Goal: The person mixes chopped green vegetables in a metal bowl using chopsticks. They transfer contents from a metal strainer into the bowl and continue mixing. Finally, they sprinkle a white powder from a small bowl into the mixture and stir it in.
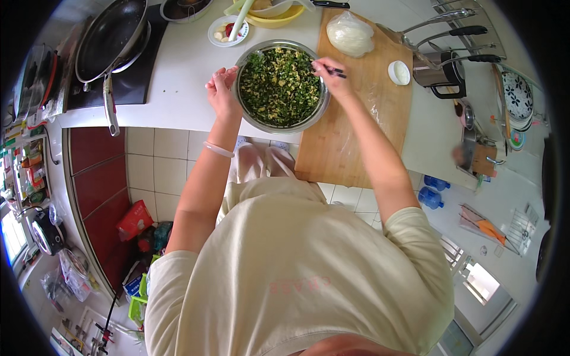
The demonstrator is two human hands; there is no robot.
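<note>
A large round metal bowl (pixel 247 119) at the counter's front edge holds chopped greens mixed with yellow bits (pixel 280 84). My left hand (pixel 222 86) is at the bowl's left rim, its fingers curled against the edge. Over the right rim, my right hand (pixel 333 80) grips dark chopsticks (pixel 336 71), whose ends stick out to the right of the fist; their tips are hard to make out. The bowl partly overlaps a wooden board (pixel 347 151), on which lie a bag of pale dough (pixel 350 34) and a small white cup (pixel 399 73) with white contents.
A frying pan (pixel 111 40) sits on the black cooktop at left, its handle jutting past the counter edge. Behind the bowl are a small plate (pixel 214 39) with garlic and a yellow basket (pixel 278 21). A black-handled knife (pixel 330 4) and a metal kettle (pixel 432 69) are toward the right.
</note>
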